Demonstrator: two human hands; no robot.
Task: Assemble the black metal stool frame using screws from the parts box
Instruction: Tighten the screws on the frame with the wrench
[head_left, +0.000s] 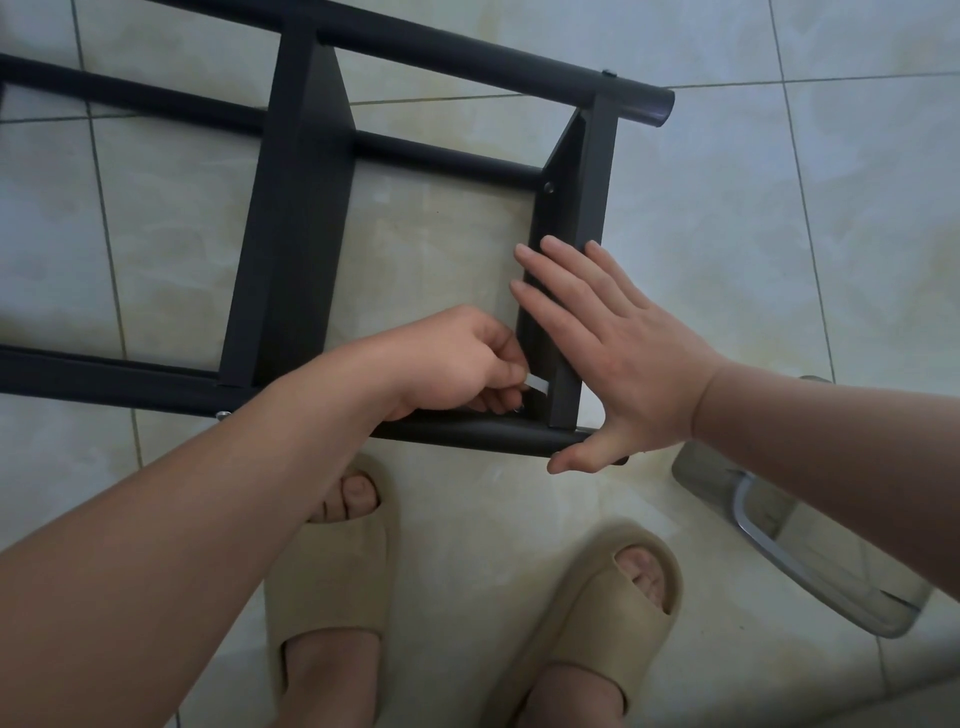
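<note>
Nearest us, at six o'clock, our feet stand in beige slippers (332, 571), toes close to the work. Just beyond them, at the centre of view, our left hand (457, 358) curls its fingers and pinches a small silvery tool (537, 384), likely a hex key. Its tip goes into the inner corner where the near tube (467, 434) meets the end crossbar (576, 208). We judge that a screw is being driven there, though the fingers hide the screw itself.

Our right hand (623, 358), coming in from three o'clock, lies flat and spread on that crossbar. Its thumb is set against the tube's end, apparently to keep the joint from shifting while the tool turns.

The black metal stool frame (296, 234) lies on the floor, running from the centre out toward nine and eleven o'clock. A screw head (547, 187) shows higher on the same crossbar, and the far tube (493, 57) crosses at twelve o'clock.

The floor (779, 234) is pale glossy tile with dark grout lines, hard and flat. At four o'clock lies a shiny, partly see-through object (779, 551) that we cannot identify. The parts box is not in view.
</note>
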